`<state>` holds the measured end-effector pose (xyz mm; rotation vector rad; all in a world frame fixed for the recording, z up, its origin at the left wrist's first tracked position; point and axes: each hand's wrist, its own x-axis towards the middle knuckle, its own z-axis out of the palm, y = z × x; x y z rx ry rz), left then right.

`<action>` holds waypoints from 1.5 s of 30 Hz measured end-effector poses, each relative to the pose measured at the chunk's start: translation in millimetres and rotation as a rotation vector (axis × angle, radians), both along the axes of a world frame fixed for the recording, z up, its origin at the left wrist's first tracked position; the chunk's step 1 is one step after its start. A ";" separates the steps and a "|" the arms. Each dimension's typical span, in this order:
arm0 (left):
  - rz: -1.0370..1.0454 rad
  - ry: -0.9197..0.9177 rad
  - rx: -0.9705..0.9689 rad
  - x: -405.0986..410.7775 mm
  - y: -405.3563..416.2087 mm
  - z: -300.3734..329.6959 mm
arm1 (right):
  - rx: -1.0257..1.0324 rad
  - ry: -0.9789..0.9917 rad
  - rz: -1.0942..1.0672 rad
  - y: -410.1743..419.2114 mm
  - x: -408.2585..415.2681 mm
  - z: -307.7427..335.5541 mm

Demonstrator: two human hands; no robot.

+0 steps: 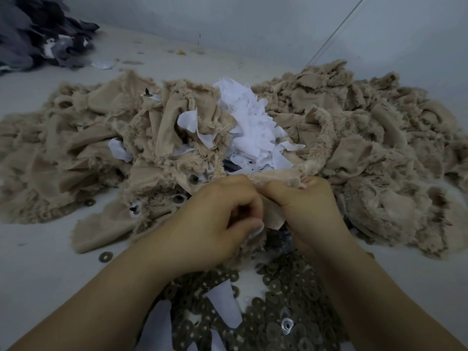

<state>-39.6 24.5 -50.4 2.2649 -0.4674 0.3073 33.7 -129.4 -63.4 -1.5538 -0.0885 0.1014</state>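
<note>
Pinching a beige fabric piece [274, 181] from both sides, the person's two hands meet just in front of the middle of the heap. The left hand [215, 214] has its fingers curled inward, thumb and fingertips closed on the lower flap of the piece, where a small pale bit shows at the thumb tip; what that bit is cannot be told. The right hand [306, 206] is fisted around the upper edge of the same piece, its thumb pointing toward the left hand, and the furry rim of the fabric sticks out above its knuckles. The piece is held slightly above the table, touching the scraps behind it.

Beyond the hands lies a wide pile of beige scraps [367, 138] with frayed, fuzzy edges, spreading left and right. White scraps [250, 127] sit in a cluster on the middle of that pile. Below the wrists, dark metal discs [291, 295] with holes lie heaped together, a white strip [225, 302] resting on them, and one lone disc [105, 256] lies apart to the left. All of it rests on a pale table [38, 262]. Dark grey cloth [38, 34] is bunched in the far left corner.
</note>
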 end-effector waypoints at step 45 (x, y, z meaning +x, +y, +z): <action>0.222 0.201 -0.949 12.0 -2.4 -14.4 | 0.050 -0.128 0.192 1.8 -12.3 6.5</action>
